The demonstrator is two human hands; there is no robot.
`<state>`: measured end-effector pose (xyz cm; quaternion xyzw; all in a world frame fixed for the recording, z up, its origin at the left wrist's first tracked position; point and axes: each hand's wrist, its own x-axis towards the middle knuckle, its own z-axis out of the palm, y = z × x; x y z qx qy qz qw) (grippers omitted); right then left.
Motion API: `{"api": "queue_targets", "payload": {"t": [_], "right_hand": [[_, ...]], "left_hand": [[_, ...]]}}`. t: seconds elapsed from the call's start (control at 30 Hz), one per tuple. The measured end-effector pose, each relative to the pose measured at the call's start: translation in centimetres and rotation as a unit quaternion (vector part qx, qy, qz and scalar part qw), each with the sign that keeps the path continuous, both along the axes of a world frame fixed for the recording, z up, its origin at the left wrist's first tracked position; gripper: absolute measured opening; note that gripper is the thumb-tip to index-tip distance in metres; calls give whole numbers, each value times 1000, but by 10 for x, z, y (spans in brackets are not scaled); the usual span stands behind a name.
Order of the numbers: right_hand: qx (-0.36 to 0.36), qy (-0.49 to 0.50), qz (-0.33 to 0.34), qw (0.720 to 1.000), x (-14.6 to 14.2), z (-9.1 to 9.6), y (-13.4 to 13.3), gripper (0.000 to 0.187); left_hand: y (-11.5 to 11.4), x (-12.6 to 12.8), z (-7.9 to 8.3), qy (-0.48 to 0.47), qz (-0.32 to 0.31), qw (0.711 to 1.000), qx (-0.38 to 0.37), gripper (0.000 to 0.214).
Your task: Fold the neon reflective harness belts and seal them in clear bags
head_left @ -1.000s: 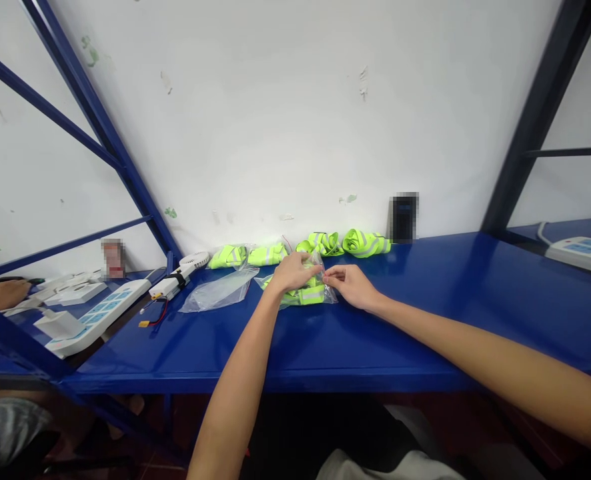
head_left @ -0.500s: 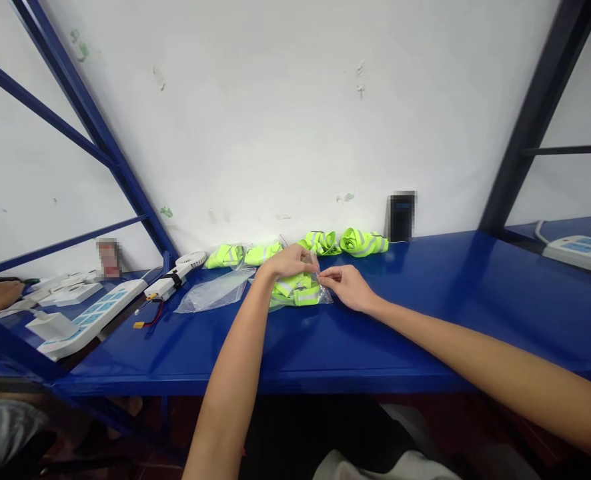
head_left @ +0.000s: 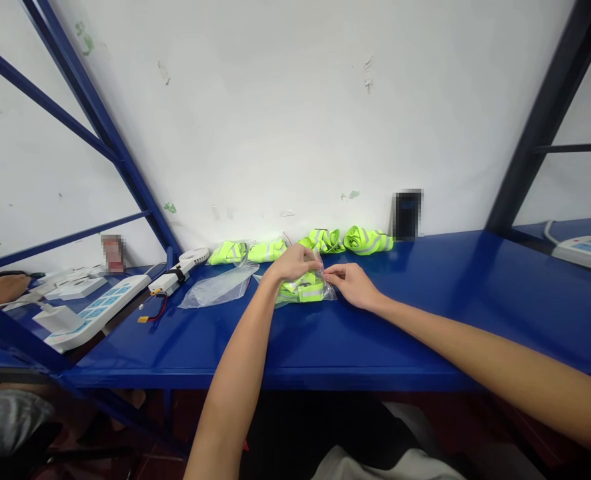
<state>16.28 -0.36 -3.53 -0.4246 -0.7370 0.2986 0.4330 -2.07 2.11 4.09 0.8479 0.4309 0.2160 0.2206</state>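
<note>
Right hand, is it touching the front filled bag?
Touching. The head view shows the right hand pinching the clear plastic at the right edge of the front filled bag, with no gap visible.

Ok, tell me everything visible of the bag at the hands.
The bag looks like thin clear plastic, creased and shiny at its right end. It lies on the blue table, yellow-green cloth with pale bands inside. The right hand pinches its right edge; the left hand reaches over its far side, hiding part. Whether it's sealed is unclear.
</note>
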Motion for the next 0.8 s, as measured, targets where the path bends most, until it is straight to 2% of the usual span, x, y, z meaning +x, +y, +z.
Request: {"api": "queue_targets", "payload": {"t": [0.37, 0.53, 0.8], "right_hand": [[63, -60, -16, 996, -9, -2, -3, 23], [55, -37, -5, 998, -8, -3, -5, 21], [49, -22, -8, 999, -7, -3, -3, 18]], "left_hand": [[-3, 5, -2, 15, 28, 999, 30, 24], [-1, 3, -4, 7, 21, 1000, 18, 25], [0, 0, -5, 28, 19, 999, 40, 31]]}}
